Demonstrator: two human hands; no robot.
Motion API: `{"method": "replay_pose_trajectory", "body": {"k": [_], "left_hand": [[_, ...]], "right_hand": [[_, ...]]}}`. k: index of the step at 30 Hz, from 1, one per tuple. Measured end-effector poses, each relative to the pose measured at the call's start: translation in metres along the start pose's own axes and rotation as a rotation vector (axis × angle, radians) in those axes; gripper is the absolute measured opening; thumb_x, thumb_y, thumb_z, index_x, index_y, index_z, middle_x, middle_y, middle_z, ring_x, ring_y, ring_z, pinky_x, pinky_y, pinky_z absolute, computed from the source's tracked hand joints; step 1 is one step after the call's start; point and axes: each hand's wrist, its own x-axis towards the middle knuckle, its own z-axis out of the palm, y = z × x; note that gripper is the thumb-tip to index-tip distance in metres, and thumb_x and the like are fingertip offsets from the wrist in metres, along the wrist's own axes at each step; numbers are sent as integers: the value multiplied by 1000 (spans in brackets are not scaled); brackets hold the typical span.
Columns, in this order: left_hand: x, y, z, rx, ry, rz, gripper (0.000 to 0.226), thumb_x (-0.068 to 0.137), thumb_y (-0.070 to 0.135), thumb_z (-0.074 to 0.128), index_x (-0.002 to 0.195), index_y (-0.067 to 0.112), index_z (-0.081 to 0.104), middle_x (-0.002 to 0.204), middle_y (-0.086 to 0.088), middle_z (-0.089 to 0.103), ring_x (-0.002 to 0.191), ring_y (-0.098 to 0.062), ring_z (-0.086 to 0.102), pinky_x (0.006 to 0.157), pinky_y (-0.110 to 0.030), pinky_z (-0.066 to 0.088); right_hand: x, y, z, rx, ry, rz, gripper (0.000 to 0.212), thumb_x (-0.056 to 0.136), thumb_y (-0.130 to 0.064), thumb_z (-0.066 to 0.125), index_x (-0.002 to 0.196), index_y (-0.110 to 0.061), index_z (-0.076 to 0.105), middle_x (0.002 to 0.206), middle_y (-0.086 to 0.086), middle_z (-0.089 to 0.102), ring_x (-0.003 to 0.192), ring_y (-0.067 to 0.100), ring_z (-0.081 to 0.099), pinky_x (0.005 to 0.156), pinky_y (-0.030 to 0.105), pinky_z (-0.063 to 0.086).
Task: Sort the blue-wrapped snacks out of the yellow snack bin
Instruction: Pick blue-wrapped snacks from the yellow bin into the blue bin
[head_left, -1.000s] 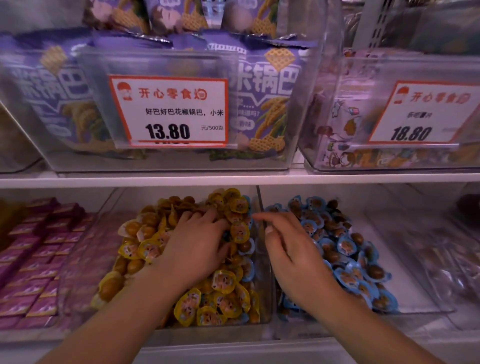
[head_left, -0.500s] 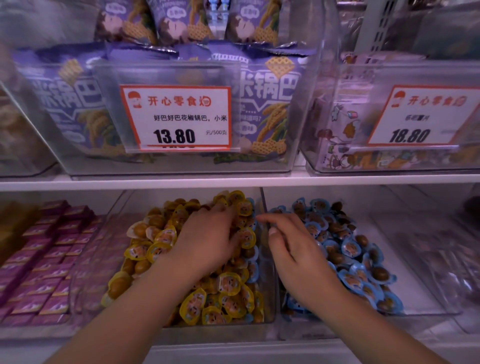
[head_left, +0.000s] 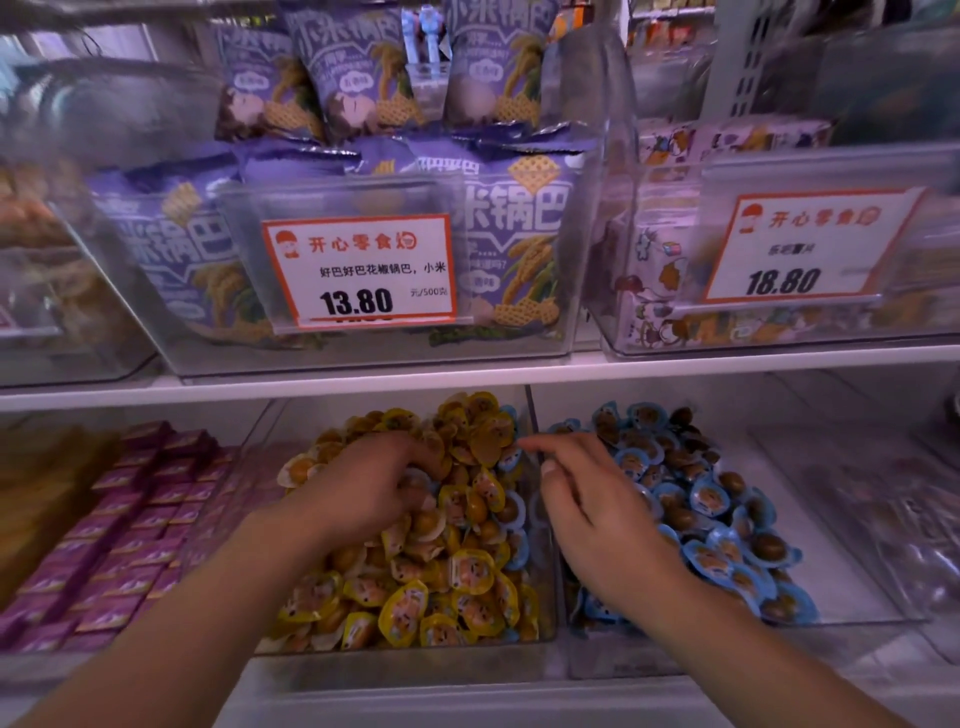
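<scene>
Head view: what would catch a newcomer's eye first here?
Two bare hands on the lower shelf: the left hand digs into the yellow snacks, and the right hand reaches over the divider beside the blue snacks. Above them, a white price tag reads 13.80.

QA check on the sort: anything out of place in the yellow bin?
Yes. Several blue-wrapped snacks lie along the right edge of the yellow snack bin, mixed among yellow wrappers. They match the blue snack bin next door. Left hand digs in the yellow pile; right hand hovers beside it.
</scene>
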Motion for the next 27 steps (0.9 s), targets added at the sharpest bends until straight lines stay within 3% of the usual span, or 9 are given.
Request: {"method": "replay_pose_trajectory", "body": {"k": [2, 5, 8, 10, 12, 15, 19, 23, 27], "left_hand": [[1, 2, -4, -104, 157, -24, 11, 88, 19, 69, 97, 21, 73, 99, 3, 71, 97, -15, 65, 81, -26, 47], [16, 25, -4, -200, 346, -96, 17, 95, 16, 56, 105, 18, 70, 109, -5, 70, 103, -23, 63, 90, -30, 47], [39, 53, 10, -90, 219, -33, 29, 94, 27, 48, 110, 12, 66, 115, -12, 66, 108, -31, 60, 92, -36, 47], [47, 63, 28, 112, 65, 2, 33, 95, 39, 47, 117, 18, 57, 119, -9, 60, 110, -31, 57, 90, -39, 48], [51, 58, 42, 151, -10, -24, 41, 91, 52, 49, 123, 25, 49, 122, -9, 58, 109, -31, 58, 88, -40, 50], [59, 50, 46, 282, -59, -47, 57, 85, 61, 53, 133, 32, 43, 128, -9, 57, 111, -32, 59, 90, -41, 50], [72, 48, 39, 463, -31, -23, 50, 92, 65, 41, 127, 31, 52, 125, -8, 60, 112, -31, 59, 91, -39, 49], [61, 37, 27, 97, -208, 30, 32, 95, 47, 51, 119, 28, 61, 113, -4, 67, 102, -22, 63, 85, -33, 50], [60, 22, 14, -253, 123, -183, 25, 85, 47, 60, 77, 24, 67, 72, 12, 64, 68, 0, 58, 62, -19, 45]], "right_hand": [[0, 0, 0, -21, 2, -3, 35, 102, -34, 34, 130, -32, 55, 116, -14, 45, 96, -2, 52, 78, 4, 35], [1, 0, 1, -29, 10, -5, 34, 102, -34, 34, 129, -32, 55, 116, -13, 45, 96, -4, 52, 78, 3, 35], [2, 0, 2, -23, 22, -6, 32, 102, -32, 35, 126, -32, 56, 115, -13, 46, 94, -2, 53, 75, 6, 37], [2, 1, 3, -19, 30, -16, 31, 102, -30, 36, 125, -32, 57, 114, -12, 47, 95, 0, 54, 76, 7, 38], [2, 2, 3, -31, 23, -23, 31, 102, -31, 36, 125, -34, 56, 114, -14, 46, 98, -1, 53, 77, 6, 38], [2, 3, 2, -40, 16, -26, 32, 102, -33, 34, 126, -38, 55, 114, -17, 46, 97, -4, 53, 76, 3, 36], [2, 3, 1, -30, 18, -31, 30, 103, -32, 35, 125, -38, 55, 114, -17, 46, 98, -4, 53, 77, 4, 37], [3, 3, 2, -28, 11, -38, 30, 103, -33, 35, 125, -39, 54, 113, -18, 45, 96, -2, 54, 74, 4, 37], [3, 3, 2, -33, 19, -23, 34, 100, -38, 33, 126, -38, 55, 113, -17, 46, 95, -1, 54, 74, 6, 38]]}}
